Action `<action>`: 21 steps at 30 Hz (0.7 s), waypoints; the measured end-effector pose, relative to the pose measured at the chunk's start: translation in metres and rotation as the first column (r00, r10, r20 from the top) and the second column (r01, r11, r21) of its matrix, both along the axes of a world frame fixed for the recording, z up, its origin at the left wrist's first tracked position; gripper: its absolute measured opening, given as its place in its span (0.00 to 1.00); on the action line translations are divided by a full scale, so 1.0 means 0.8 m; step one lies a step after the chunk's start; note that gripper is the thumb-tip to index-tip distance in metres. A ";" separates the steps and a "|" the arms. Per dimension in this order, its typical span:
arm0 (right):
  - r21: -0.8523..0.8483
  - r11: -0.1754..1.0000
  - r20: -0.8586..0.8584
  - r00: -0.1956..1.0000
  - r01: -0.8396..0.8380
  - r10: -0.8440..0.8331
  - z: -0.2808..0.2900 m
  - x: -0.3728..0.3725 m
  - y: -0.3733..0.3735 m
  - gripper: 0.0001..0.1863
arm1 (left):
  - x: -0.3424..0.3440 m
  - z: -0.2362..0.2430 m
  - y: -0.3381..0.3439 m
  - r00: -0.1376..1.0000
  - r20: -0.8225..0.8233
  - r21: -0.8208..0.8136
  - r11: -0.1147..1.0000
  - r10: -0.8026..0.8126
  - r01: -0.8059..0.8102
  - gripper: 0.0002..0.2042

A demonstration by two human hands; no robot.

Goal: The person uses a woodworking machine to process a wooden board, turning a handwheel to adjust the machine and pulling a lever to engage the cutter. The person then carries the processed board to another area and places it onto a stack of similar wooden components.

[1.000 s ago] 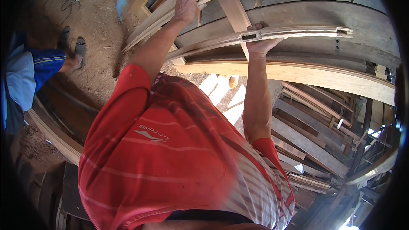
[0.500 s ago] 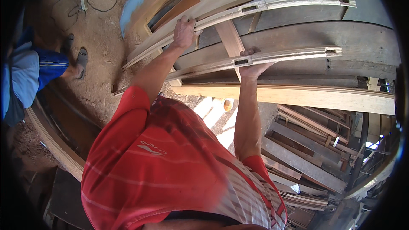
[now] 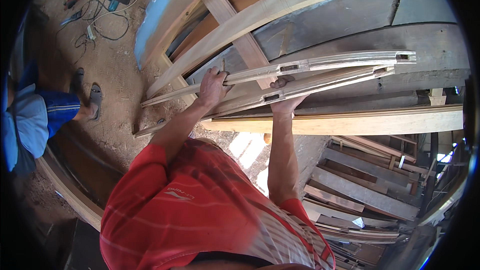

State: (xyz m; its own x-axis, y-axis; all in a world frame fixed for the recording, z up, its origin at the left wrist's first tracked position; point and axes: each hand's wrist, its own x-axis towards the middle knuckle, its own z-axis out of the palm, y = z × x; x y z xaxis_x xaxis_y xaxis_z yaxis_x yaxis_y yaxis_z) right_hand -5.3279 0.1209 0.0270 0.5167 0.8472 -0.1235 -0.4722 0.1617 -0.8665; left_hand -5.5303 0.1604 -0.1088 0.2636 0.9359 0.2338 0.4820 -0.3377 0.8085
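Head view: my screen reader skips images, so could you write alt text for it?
A person in a red shirt grips two long mortised wooden rails, left hand on the upper rail, right hand on the lower rail, above stacked timber. Another person stands left.

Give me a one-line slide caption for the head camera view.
Left hand and right hand each grip a long mortised wooden rail over stacked timber.

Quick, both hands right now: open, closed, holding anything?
Left hand: closed on the upper wooden rail.
Right hand: closed on the lower wooden rail, gripping from below.
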 end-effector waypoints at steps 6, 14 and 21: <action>0.039 0.997 -0.048 0.997 0.063 -0.061 -0.012 0.003 0.002 0.34 | -0.021 0.024 0.022 0.966 0.148 -0.161 0.959 -0.213 0.236 0.24; 0.036 0.991 -0.023 0.992 0.127 -0.127 0.009 -0.018 0.014 0.20 | -0.031 0.085 0.195 0.985 0.166 -0.169 0.986 0.040 -0.011 0.41; 0.101 0.994 -0.020 0.999 0.048 -0.046 0.006 -0.014 0.010 0.21 | -0.040 0.090 0.210 0.971 0.033 -0.193 0.952 -0.236 0.237 0.42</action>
